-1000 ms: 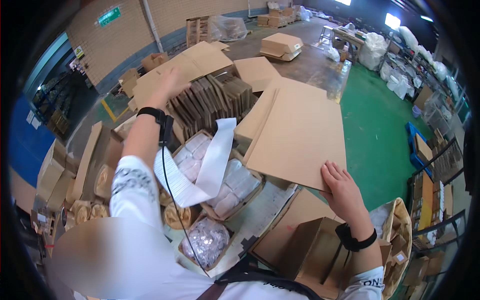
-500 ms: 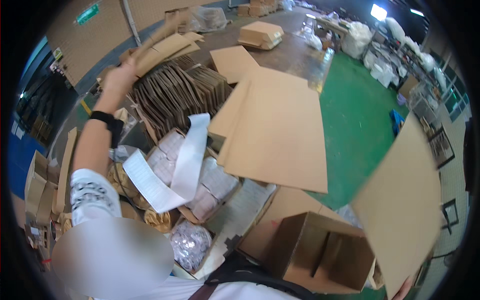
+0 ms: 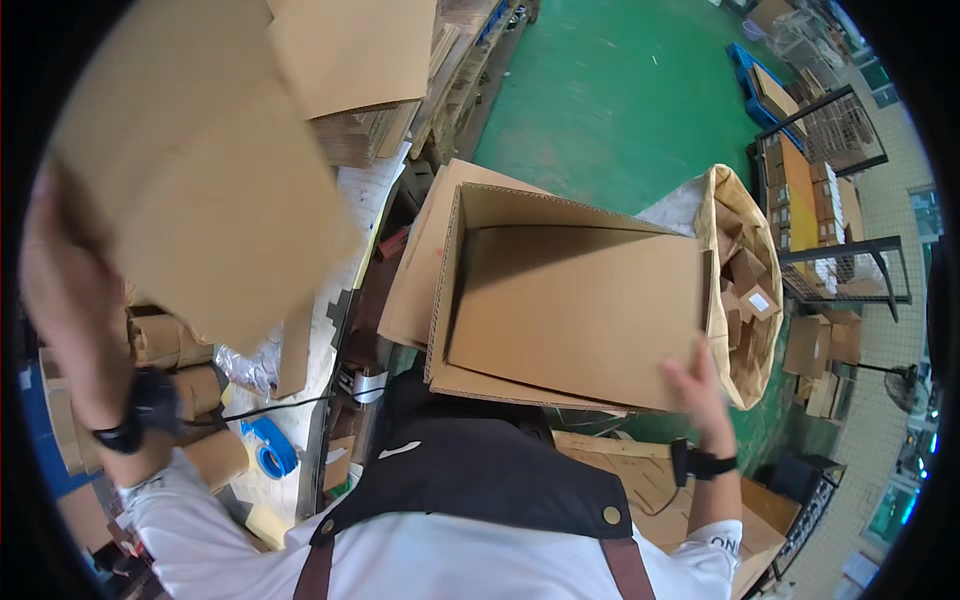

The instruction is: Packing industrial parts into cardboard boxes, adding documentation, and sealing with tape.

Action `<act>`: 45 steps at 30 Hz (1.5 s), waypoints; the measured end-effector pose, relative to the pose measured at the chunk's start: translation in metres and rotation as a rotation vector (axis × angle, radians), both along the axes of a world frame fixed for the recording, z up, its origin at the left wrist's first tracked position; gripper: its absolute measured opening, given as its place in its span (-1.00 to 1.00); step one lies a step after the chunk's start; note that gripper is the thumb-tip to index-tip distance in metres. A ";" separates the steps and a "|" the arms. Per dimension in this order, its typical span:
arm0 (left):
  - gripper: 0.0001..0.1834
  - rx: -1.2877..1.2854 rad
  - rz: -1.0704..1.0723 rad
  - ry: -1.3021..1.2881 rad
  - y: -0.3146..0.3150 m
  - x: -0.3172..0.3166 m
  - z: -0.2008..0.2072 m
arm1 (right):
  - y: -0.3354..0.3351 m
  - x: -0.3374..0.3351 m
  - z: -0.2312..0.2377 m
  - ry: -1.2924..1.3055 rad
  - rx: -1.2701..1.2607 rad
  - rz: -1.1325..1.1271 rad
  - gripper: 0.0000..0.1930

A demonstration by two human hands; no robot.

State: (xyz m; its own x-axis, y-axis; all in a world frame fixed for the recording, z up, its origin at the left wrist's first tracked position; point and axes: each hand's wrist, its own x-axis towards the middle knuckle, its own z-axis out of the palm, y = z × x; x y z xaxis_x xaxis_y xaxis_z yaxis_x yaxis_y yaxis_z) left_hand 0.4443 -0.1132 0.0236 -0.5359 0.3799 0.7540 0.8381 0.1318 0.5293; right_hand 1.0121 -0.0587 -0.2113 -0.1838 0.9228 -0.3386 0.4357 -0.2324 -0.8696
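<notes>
A large cardboard sheet (image 3: 210, 190) is held at its left edge by the left hand (image 3: 65, 255), whose fingers are partly hidden behind it; the hand is blurred, and the sheet is tilted above the workbench (image 3: 318, 425) at the left. By the right hand (image 3: 702, 395) the lower right corner of an inner panel (image 3: 570, 310) is reached; the hand looks partly opened, but whether the panel is gripped cannot be told. This panel is placed in the mouth of an open cardboard box (image 3: 550, 212), in front of the black apron (image 3: 470, 470). Just beside the box, at its right, small cartons are contained in a yellowish sack (image 3: 715, 215). On the workbench a blue tape dispenser (image 3: 268, 448) is seen
</notes>
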 end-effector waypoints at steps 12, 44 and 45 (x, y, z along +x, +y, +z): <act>-0.43 -0.616 -1.272 -0.573 0.036 0.271 -0.128 | 0.030 -0.118 0.066 0.451 0.309 0.481 0.44; -0.15 -1.729 -0.519 -0.645 0.078 0.282 -0.374 | 0.089 -0.069 -0.143 -0.922 -0.001 0.969 -0.24; -0.24 -1.721 -0.567 -0.470 0.074 0.284 -0.383 | 0.093 -0.071 -0.144 -0.995 0.055 1.039 -0.36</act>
State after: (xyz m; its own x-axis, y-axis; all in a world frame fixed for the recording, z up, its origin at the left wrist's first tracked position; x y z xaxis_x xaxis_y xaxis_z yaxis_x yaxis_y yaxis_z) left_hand 0.7287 -0.0388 -0.3595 -0.1136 0.6495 -0.7518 0.8114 0.4973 0.3070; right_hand 0.9412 0.0341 -0.3552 -0.4823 0.5360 -0.6929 0.8039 0.5851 -0.1069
